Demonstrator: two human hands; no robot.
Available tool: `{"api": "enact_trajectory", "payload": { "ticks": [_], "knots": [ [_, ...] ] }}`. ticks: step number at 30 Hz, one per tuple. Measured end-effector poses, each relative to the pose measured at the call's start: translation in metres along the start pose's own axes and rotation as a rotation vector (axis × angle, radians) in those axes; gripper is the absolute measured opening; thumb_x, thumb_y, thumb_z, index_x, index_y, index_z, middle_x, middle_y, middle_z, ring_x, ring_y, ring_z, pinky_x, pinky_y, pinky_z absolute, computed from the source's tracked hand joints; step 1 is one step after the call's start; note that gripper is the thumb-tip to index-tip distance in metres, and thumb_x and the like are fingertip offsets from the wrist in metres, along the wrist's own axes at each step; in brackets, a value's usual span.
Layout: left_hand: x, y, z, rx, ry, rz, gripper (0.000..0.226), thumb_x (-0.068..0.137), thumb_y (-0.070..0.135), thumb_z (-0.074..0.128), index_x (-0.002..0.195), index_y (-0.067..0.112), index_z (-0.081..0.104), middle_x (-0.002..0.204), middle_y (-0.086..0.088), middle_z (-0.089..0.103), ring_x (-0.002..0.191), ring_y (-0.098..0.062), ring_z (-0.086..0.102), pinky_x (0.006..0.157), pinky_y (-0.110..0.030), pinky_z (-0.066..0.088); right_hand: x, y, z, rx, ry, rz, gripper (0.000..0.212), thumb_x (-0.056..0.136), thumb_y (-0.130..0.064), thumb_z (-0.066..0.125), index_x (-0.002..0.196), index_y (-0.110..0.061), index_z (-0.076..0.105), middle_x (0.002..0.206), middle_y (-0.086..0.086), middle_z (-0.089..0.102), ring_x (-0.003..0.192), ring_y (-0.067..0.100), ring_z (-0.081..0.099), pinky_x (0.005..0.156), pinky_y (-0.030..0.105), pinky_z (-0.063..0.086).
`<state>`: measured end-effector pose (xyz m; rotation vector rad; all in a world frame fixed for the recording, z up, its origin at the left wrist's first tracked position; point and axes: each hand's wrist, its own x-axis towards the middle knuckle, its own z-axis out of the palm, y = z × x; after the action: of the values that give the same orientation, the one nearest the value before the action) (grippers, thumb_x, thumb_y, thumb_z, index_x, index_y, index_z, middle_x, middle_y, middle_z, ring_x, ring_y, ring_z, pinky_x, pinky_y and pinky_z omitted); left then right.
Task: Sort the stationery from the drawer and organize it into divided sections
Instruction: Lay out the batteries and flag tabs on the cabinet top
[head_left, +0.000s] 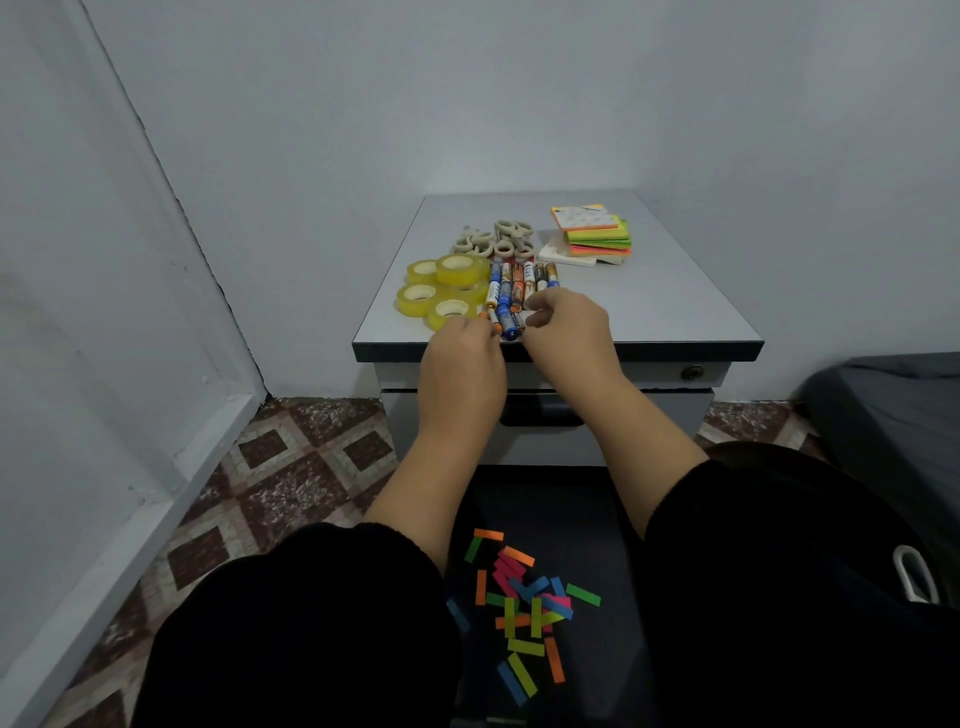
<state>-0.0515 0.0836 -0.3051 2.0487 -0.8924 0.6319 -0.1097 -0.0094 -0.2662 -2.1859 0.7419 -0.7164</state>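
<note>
Both hands sit at the front edge of the table (675, 306), and from my feed they work at the same little heap of batteries (511, 293). My left hand (462, 364) has its fingers curled down, the tips pinching a battery at the near left of the heap; my right hand (569, 332) is likewise curled, its fingertips closed on a battery at the near right (I cannot make out exactly how many each grip has hold of). The batteries lie in rough rows, blue, orange and white, in the middle of the table. Just to their left are four rolls of yellowish tape (444, 291), touching one another. Behind the batteries is a cluster of pale scissors (496, 241) with ring handles. At the back right lies a stack of sticky notes (592, 234), orange, green and pink. Below the tabletop I see a drawer (665, 415) front with a dark handle. Down on my lap, between black sleeves, lies a scatter of small coloured paper strips (524, 608).
</note>
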Motion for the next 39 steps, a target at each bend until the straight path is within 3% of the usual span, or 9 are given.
{"api": "enact_trajectory", "payload": {
  "ticks": [5, 9, 14, 20, 25, 29, 32, 35, 39],
  "knots": [
    [0.005, -0.001, 0.002, 0.042, -0.040, -0.017, 0.018, 0.091, 0.003, 0.052, 0.090, -0.005, 0.068, 0.090, -0.016, 0.060, 0.082, -0.030, 0.055, 0.069, -0.043, 0.047, -0.001, 0.001, 0.001, 0.044, -0.013, 0.005, 0.039, 0.084, 0.001, 0.051, 0.121, -0.008, 0.060, 0.107, 0.007, 0.065, 0.095, 0.015, 0.059, 0.077, 0.019, 0.046],
    [0.005, 0.001, -0.001, 0.046, -0.012, -0.019, 0.017, 0.090, 0.002, 0.053, 0.089, -0.006, 0.069, 0.089, -0.017, 0.059, 0.080, -0.031, 0.056, 0.067, -0.045, 0.048, -0.001, 0.004, 0.001, 0.053, 0.009, -0.004, 0.035, 0.085, -0.001, 0.051, 0.118, -0.011, 0.061, 0.102, 0.004, 0.064, 0.088, 0.012, 0.056, 0.063, 0.014, 0.041],
    [0.004, 0.001, 0.000, 0.056, -0.034, -0.006, 0.020, 0.092, 0.005, 0.053, 0.090, -0.007, 0.069, 0.088, -0.016, 0.058, 0.080, -0.029, 0.055, 0.067, -0.045, 0.048, -0.002, 0.005, 0.004, 0.079, 0.029, -0.006, 0.032, 0.087, -0.001, 0.050, 0.115, -0.011, 0.061, 0.098, 0.004, 0.065, 0.086, 0.012, 0.058, 0.062, 0.015, 0.043],
    [0.001, 0.000, 0.002, 0.060, -0.002, 0.039, 0.017, 0.088, 0.003, 0.056, 0.084, -0.007, 0.068, 0.081, -0.016, 0.058, 0.074, -0.029, 0.055, 0.062, -0.045, 0.049, -0.010, 0.005, -0.001, 0.106, 0.068, -0.031, 0.033, 0.086, 0.000, 0.048, 0.112, -0.013, 0.063, 0.099, 0.001, 0.063, 0.088, 0.011, 0.057, 0.066, 0.015, 0.042],
    [-0.019, 0.000, -0.003, 0.036, 0.052, 0.134, 0.011, 0.085, 0.003, 0.060, 0.085, -0.001, 0.071, 0.080, -0.013, 0.063, 0.074, -0.027, 0.059, 0.060, -0.037, 0.049, -0.037, 0.019, -0.007, 0.197, 0.122, -0.042, 0.029, 0.089, -0.003, 0.049, 0.110, -0.016, 0.064, 0.101, -0.002, 0.064, 0.094, 0.009, 0.059, 0.080, 0.021, 0.048],
    [-0.054, -0.014, -0.001, 0.068, -0.035, 0.091, 0.009, 0.086, 0.006, 0.061, 0.086, 0.003, 0.070, 0.083, -0.010, 0.062, 0.079, -0.024, 0.057, 0.063, -0.033, 0.045, -0.071, 0.058, -0.001, 0.161, 0.049, -0.006, 0.022, 0.092, -0.009, 0.054, 0.108, -0.021, 0.064, 0.101, -0.007, 0.062, 0.092, 0.005, 0.058, 0.078, 0.018, 0.047],
    [-0.082, -0.034, 0.008, 0.159, -0.241, -0.001, 0.012, 0.088, 0.009, 0.059, 0.081, 0.003, 0.067, 0.083, -0.011, 0.061, 0.080, -0.027, 0.058, 0.061, -0.032, 0.041, -0.096, 0.102, 0.012, 0.053, -0.097, 0.165, 0.017, 0.093, -0.013, 0.055, 0.104, -0.023, 0.064, 0.099, -0.004, 0.063, 0.086, 0.009, 0.058, 0.070, 0.021, 0.046],
    [-0.108, -0.056, 0.025, 0.260, -0.730, -0.250, 0.024, 0.093, 0.025, 0.056, 0.110, 0.009, 0.062, 0.107, -0.009, 0.061, 0.098, -0.025, 0.059, 0.076, -0.033, 0.047, -0.120, 0.147, 0.030, -0.171, -0.320, 0.330, 0.017, 0.090, -0.013, 0.055, 0.100, -0.023, 0.064, 0.103, 0.002, 0.067, 0.091, 0.018, 0.062, 0.077, 0.028, 0.050],
    [-0.160, -0.070, 0.041, 0.406, -1.381, -0.388, 0.046, 0.082, 0.040, 0.069, 0.117, 0.011, 0.058, 0.119, -0.007, 0.061, 0.107, -0.024, 0.059, 0.087, -0.033, 0.049, -0.149, 0.186, 0.043, -0.565, -0.725, 0.427, 0.031, 0.090, -0.025, 0.056, 0.117, -0.011, 0.060, 0.120, 0.010, 0.062, 0.111, 0.024, 0.060, 0.087, 0.029, 0.047]
  ]
}}
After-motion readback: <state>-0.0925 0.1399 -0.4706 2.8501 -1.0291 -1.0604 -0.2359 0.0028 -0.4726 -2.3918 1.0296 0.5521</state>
